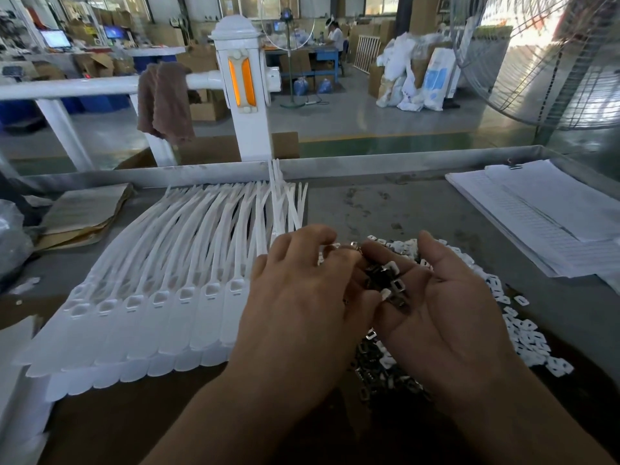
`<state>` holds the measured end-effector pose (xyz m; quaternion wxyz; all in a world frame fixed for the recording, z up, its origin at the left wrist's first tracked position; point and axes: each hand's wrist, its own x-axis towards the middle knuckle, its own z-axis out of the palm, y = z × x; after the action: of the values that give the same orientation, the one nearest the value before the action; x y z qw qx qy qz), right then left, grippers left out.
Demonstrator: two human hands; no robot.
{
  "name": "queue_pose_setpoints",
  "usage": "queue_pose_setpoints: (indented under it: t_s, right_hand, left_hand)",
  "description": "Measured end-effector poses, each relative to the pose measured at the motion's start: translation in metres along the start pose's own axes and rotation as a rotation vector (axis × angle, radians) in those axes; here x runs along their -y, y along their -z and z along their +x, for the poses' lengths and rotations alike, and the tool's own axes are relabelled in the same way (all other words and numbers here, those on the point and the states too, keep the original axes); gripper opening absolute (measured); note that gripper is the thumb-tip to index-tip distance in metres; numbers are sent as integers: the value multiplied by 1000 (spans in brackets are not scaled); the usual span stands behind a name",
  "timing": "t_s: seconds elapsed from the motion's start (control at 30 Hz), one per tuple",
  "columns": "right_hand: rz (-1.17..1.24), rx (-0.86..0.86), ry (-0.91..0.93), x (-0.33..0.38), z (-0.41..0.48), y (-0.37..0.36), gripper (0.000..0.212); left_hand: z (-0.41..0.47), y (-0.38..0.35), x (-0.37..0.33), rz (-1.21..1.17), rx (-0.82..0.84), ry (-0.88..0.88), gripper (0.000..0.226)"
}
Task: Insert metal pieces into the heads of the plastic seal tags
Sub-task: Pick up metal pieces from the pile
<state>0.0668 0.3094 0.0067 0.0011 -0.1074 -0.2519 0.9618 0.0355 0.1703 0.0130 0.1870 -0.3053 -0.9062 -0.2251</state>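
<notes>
We are holding pieces (392, 283) over the counter (385, 203).
Our right grip (446, 297) is cupping them; left grip (302, 297) is curling in, pinch hidden. The tags (167, 280) are lying just left, bare counter ahead.

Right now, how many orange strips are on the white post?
2, upright and side by side on the front of the post: a left strip and a right strip. None looks hidden.
</notes>
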Motion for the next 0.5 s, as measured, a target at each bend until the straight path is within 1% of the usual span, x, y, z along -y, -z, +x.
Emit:
queue_pose_setpoints:
  t_s: [0.17, 0.33, 0.5]
  right_hand:
    - [60, 28, -13, -1, 1, 2, 55]
    - [43, 63, -38, -2, 1, 4, 54]
    - [15, 71, -45, -4, 2, 6, 57]
  left_hand:
    - [3, -4, -2, 14, -4, 28, 27]
    - [3, -3, -1, 18, -11, -29, 17]
    - [4, -2, -1, -62, -28, -43, 11]
